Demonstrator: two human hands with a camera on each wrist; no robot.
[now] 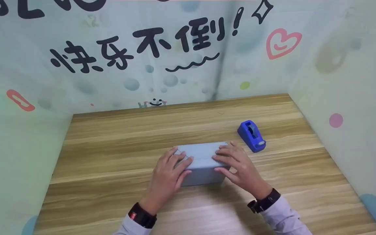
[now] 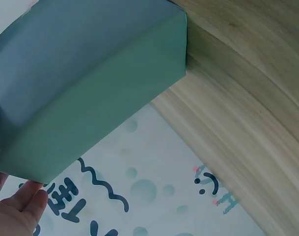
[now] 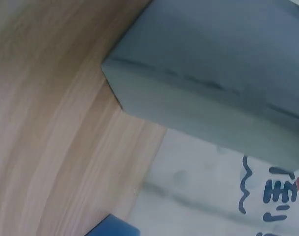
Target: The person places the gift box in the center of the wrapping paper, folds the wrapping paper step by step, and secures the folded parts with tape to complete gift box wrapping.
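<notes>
A light grey-blue box (image 1: 204, 176) with smooth sides lies on the wooden table. My left hand (image 1: 166, 173) grips its left end, fingers bent over the top and thumb at the near edge. At the opposite end my right hand (image 1: 242, 166) holds it likewise, its thumb against the near top edge. Fold lines cross the top near the left fingers. In the left wrist view, fingertips (image 2: 34, 201) meet a corner of the box (image 2: 105, 98). A dark broken line runs along one edge of the box (image 3: 198, 83) in the right wrist view.
Behind and right of the box stands a blue tape dispenser (image 1: 251, 136). A printed cloth wall (image 1: 109, 88) closes off the back of the table (image 1: 109, 137), and similar walls rise at both sides. Dark bands (image 1: 266, 200) circle both wrists.
</notes>
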